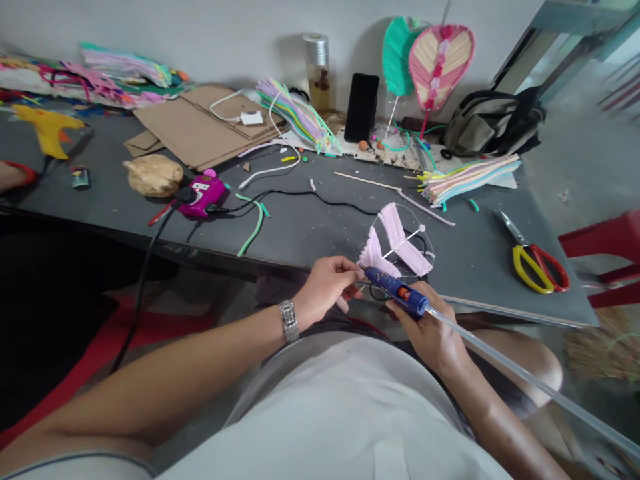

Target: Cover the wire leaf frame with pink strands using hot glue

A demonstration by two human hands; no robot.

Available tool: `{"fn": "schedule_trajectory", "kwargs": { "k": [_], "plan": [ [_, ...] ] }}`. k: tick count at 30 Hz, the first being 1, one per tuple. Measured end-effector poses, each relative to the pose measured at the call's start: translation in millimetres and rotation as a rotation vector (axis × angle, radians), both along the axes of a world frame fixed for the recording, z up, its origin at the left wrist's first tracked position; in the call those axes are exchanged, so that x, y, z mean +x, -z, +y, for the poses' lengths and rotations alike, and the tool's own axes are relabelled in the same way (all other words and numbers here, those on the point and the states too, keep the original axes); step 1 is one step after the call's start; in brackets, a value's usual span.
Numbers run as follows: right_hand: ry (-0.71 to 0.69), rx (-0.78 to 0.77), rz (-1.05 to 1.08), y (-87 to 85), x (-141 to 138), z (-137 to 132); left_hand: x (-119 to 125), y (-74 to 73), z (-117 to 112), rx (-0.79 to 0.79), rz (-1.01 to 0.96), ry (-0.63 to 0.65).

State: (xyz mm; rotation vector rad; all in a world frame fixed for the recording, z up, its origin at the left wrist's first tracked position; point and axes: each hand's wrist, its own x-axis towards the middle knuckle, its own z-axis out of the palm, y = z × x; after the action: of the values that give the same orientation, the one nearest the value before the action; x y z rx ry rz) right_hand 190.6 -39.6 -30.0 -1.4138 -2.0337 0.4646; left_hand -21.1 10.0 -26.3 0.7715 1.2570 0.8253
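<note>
My right hand (430,320) is wrapped round a blue glue gun (395,290), from whose back a long clear glue stick (505,373) runs down to the right. The gun's nozzle points at the fingertips of my left hand (327,287), which are pinched together at the table's front edge. Whatever those fingers hold is too small to make out. Just beyond the nozzle lies a round wire frame (420,230) partly filled with pale lilac pipe-cleaner strips (400,240), with a thin rod across its middle.
Scissors (535,263) lie at the right, below bundled pipe cleaners (470,179). A purple power adapter (203,193), a black cable (320,195) and cardboard (205,127) are left of centre. A phone (362,107) and leaf-shaped fans (441,67) stand behind. Another person's hand (13,177) is far left, near a yellow glue gun (47,130).
</note>
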Motion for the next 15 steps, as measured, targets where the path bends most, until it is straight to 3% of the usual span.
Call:
{"fn": "schedule_trajectory", "kwargs": {
  "k": [15],
  "plan": [
    [0.018,0.025,0.012,-0.1,-3.3,1.2,2.2,-0.8,-0.8,0.003,0.019,-0.001]
  ]
}}
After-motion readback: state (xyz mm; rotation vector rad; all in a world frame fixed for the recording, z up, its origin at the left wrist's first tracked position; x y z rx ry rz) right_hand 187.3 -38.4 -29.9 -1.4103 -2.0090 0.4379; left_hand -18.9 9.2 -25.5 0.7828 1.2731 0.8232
